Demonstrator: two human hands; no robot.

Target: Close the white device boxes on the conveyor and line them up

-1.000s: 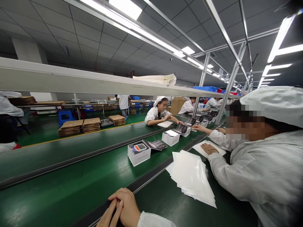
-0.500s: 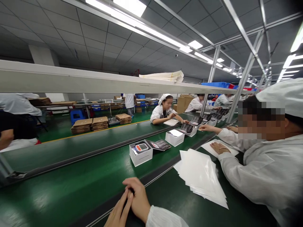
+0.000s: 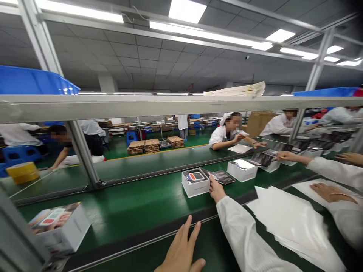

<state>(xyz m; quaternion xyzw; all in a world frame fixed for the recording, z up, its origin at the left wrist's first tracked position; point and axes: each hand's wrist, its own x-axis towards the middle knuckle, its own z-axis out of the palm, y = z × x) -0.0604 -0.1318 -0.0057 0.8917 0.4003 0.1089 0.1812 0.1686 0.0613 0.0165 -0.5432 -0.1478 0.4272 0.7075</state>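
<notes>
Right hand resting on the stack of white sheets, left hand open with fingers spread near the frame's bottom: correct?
No: the head view shows the right hand at the open white box on the green belt, not on the stack of white sheets. The left hand is as stated.

White box [image 3: 195, 189], green conveyor belt [image 3: 147, 192], blue crate [image 3: 31, 81]

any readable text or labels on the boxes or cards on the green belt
No words, brand or numbers can be read.
White carton with a device inside: its display is too small to read.
Dark printed card: print too small to read.
Blurred white box at near left: side print too blurred to read.
</notes>
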